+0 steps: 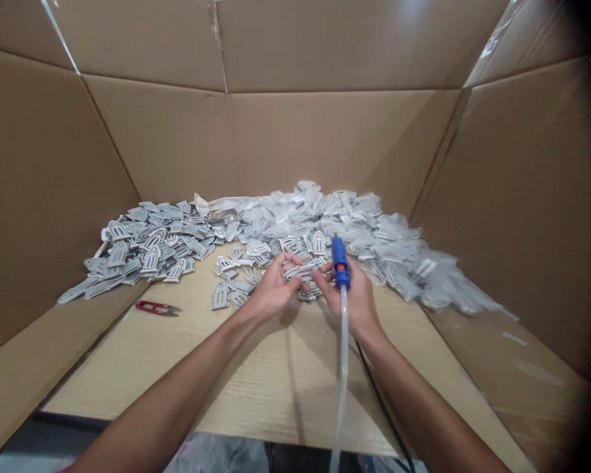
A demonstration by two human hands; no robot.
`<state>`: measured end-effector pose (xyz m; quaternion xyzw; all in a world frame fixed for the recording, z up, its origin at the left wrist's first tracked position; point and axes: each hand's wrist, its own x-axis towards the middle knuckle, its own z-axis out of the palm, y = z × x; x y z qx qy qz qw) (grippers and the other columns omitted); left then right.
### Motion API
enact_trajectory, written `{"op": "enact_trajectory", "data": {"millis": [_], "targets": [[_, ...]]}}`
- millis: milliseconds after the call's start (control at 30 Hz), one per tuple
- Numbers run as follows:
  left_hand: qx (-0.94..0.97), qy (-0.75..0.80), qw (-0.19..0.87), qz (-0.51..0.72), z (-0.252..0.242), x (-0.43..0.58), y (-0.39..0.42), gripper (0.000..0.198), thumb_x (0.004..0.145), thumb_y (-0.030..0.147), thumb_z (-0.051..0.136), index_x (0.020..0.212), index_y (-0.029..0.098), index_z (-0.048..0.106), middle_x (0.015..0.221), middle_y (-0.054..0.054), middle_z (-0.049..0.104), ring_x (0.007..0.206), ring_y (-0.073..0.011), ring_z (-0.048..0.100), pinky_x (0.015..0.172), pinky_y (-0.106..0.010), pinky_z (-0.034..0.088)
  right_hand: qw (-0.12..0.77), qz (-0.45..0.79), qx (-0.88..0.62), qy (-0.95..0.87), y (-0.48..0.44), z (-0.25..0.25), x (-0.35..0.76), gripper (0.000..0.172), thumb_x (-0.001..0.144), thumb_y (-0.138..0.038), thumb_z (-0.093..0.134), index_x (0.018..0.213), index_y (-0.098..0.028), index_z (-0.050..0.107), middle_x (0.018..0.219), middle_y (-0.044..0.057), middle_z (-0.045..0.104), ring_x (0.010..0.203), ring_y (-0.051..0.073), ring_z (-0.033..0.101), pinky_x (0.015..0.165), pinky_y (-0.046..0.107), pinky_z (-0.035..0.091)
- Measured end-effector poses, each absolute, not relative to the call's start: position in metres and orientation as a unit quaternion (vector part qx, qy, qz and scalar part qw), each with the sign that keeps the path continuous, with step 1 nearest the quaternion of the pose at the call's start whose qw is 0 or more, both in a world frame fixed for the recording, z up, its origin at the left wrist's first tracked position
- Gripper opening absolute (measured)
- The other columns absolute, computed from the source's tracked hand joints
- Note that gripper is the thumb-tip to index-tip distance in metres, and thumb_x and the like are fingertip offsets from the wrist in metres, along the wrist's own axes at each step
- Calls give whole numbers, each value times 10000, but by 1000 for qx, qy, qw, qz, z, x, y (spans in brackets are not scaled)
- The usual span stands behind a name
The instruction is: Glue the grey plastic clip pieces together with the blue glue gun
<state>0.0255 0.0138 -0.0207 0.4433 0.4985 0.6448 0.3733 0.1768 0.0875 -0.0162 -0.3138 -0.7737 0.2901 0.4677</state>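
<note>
My left hand (272, 287) and my right hand (352, 297) meet over the wooden board (276, 374), both pinching one flat grey arch-shaped plastic part (303, 270) held edge-on between them. My right hand also grips a blue tool with an orange ring (339, 261), its tip pointing up. A clear hose (343, 368) and a black cord (381, 404) run from it back toward me. More grey parts lie just beyond my fingers.
A heap of loose grey parts (148, 253) lies at the back left; a heap of bagged parts (374, 243) spreads back right. Red thread snips (156, 307) lie on the left. Tall cardboard walls (39, 197) enclose the work area on three sides.
</note>
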Motion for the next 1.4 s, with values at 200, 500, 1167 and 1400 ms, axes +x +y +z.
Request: {"op": "enact_trajectory", "data": {"millis": [200,500,1167,1400], "targets": [[374,517,363,679,-17,9,16,372,665,290,887,902,147,638,786,-34,702,679,-150,651,678,-276,487,466,389,-293,-739,92,-10,178,432,832,-625,703,813,-198,643,663,11,647,565,148,552,554,269,424],[437,555,316,633,-16,2,18,287,858,410,700,820,125,691,752,-28,667,642,-121,561,644,-259,432,310,513,-252,-760,96,4,186,694,787,-857,549,762,-183,709,647,57,703,465,119,561,424,245,394],[466,544,342,608,-7,15,11,123,821,209,707,863,144,612,656,-12,641,562,-115,597,543,-215,439,286,492,-245,-785,93,-3,183,579,836,-742,602,947,-185,716,725,41,738,491,137,622,471,246,502],[476,531,335,616,-16,11,15,162,827,220,714,917,146,602,747,-19,677,564,-99,594,561,-218,465,284,474,-256,-793,92,0,183,546,851,-709,601,899,-180,729,652,28,695,490,142,616,483,257,497]]}}
